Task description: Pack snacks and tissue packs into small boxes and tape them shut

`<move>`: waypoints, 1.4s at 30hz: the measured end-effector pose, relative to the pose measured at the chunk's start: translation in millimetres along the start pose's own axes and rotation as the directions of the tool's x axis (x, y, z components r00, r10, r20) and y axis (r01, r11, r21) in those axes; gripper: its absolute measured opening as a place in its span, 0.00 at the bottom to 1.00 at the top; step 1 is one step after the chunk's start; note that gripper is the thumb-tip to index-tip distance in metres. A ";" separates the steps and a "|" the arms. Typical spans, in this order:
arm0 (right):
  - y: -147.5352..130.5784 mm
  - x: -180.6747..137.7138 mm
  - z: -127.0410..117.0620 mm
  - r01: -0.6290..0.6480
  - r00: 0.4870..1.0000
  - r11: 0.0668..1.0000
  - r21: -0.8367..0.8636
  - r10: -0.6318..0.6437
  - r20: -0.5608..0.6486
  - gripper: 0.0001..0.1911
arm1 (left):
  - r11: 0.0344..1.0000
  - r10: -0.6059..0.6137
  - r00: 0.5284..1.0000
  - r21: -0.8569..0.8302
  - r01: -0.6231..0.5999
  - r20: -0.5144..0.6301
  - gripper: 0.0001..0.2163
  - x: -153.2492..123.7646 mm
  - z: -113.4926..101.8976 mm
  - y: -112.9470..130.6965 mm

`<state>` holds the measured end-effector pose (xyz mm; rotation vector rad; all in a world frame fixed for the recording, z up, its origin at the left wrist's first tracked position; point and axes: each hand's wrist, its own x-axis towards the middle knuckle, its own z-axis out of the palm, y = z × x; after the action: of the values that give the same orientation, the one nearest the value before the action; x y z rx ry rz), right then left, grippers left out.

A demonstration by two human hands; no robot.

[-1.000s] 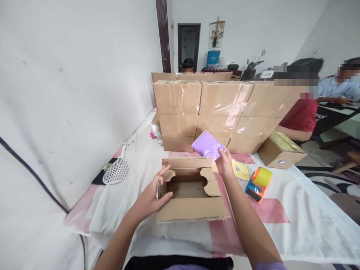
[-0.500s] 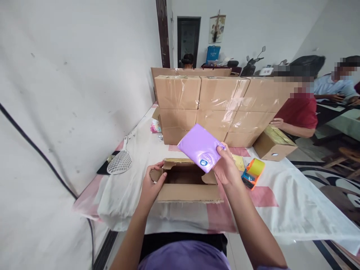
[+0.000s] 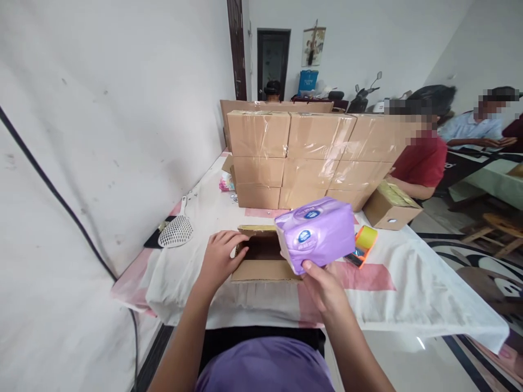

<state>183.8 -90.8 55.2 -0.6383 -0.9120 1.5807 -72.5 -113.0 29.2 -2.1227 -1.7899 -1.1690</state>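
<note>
My right hand (image 3: 322, 280) grips a purple plastic pack of tissues (image 3: 327, 234) with blue and white round logos. The pack is tilted, held over the right end of an open cardboard box (image 3: 265, 270), and hides that end. My left hand (image 3: 224, 253) is at the box's left end, its fingers over the edge and the thumb by the opening. The left flap is hidden under this hand. The inside of the box looks dark, and its contents cannot be made out.
Taped cardboard boxes (image 3: 261, 133) are stacked behind. An orange tape dispenser (image 3: 363, 245) and a closed box (image 3: 392, 207) stand right. A white slotted strainer (image 3: 175, 231) lies left, near the wall. A person in a red shirt (image 3: 425, 163) sits beyond the stack.
The tissue pack has turned from showing a flat end to showing its long side, and moved right and lower. My left hand has shifted from the left flap over the box edge.
</note>
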 end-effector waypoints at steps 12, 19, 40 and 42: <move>5.7 -11.9 23.1 -0.097 0.973 0.973 0.210 0.137 -0.186 0.37 | 0.794 0.466 0.785 0.198 -0.574 0.407 0.10 23.5 -19.5 -1.6; 17.3 -14.7 29.4 -0.120 0.943 0.974 0.194 0.173 -0.286 0.39 | 0.839 0.160 0.909 0.432 -0.331 0.386 0.13 17.0 -21.9 2.7; 26.4 -2.9 25.6 -0.106 0.980 0.979 0.176 0.133 -0.149 0.37 | 0.844 -0.069 0.997 0.535 0.042 0.030 0.17 0.6 -5.2 13.7; 28.5 -2.4 26.1 -0.101 0.981 0.979 0.175 0.127 -0.144 0.35 | 0.883 -0.062 0.994 0.460 0.096 -0.090 0.17 2.7 -4.0 24.6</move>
<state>147.4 -100.2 45.7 -0.6932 -0.6296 1.6647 -52.6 -120.2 42.7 -1.7221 -1.9019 -0.7188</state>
